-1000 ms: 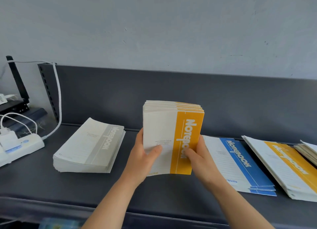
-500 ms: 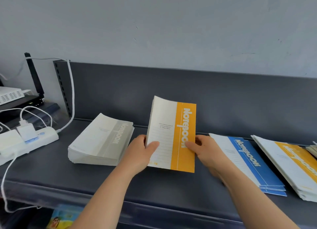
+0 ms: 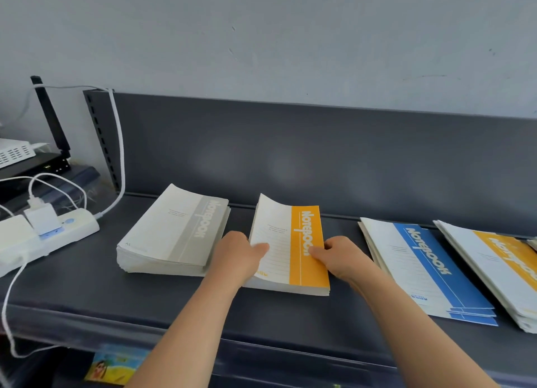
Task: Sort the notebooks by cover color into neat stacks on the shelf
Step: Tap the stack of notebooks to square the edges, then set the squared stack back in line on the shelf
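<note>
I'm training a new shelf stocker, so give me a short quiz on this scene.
1. True or false: the left hand and right hand both grip the middle orange stack.
2. Which stack lies nearest the power strip? A) blue B) grey C) orange
3. Fill in: the stack just right of the gripped one is ___.
Key: 1 true. 2 B, the grey stack. 3 blue, the blue stack.
</note>
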The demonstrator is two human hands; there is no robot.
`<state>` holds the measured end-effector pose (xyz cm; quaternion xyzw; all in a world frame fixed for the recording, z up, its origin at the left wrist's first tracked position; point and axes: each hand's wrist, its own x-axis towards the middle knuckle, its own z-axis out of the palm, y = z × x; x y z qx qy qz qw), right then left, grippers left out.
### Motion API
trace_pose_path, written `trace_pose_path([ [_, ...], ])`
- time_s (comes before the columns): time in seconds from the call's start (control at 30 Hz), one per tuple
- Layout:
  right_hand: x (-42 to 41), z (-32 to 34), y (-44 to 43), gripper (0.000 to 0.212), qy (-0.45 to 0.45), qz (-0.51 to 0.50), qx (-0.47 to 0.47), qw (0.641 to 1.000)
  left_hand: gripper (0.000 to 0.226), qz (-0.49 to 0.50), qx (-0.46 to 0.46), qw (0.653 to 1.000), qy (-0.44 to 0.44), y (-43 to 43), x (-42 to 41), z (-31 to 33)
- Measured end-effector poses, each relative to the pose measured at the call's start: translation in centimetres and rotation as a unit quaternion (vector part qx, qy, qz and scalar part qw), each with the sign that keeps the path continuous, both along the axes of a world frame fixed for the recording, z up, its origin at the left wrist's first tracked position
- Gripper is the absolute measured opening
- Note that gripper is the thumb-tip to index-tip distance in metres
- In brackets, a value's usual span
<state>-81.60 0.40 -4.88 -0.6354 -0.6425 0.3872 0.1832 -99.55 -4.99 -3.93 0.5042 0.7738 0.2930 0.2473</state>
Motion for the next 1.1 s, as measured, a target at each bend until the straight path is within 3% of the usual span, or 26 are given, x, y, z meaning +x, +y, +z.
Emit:
trace_pose_path([
  [0.1,0.0,-0.3,0.1,0.031,-0.019,0.009,0.007,1.000,0.039,0.001,-0.006,1.000,0.010,-0.1,0.2,0.2],
  [0.2,0.4,-0.9,0.1,0.026,-0.054,0.010,0.077,0.995,0.032,-0.005,0.010,0.999,0.039,-0.4,0.7,0.7],
  [0.23,0.6,-0.9,-0.1,0.025,-0.073,0.016,0.112,0.991,0.025,-0.006,0.020,0.998,0.067,-0.6,0.9,1.1],
  [0.37,2.0,0.6,-1.6,0.029,-0.141,0.020,0.237,0.961,0.034,0.007,0.094,0.973,0.211,-0.9,2.0,1.9],
  [0.53,4.8,1.6,-2.0,0.026,-0.196,-0.004,0.323,0.926,0.038,-0.025,0.165,0.949,0.269,-1.2,4.5,2.6],
  [0.7,8.9,1.9,-2.4,0.023,-0.236,-0.035,0.312,0.920,0.034,-0.098,0.182,0.940,0.273,-0.4,8.6,3.0],
  [0.83,12.6,1.3,-2.8,0.034,-0.264,-0.068,0.292,0.917,0.032,-0.153,0.172,0.940,0.251,1.0,12.3,2.1],
  [0.97,15.0,0.3,-2.7,0.020,-0.256,-0.070,0.264,0.927,0.041,-0.181,0.144,0.943,0.241,1.9,15.9,0.9],
  [1.1,16.4,-1.3,-2.0,0.032,-0.260,-0.049,0.247,0.932,0.038,-0.181,0.115,0.949,0.232,2.7,18.3,-0.5],
])
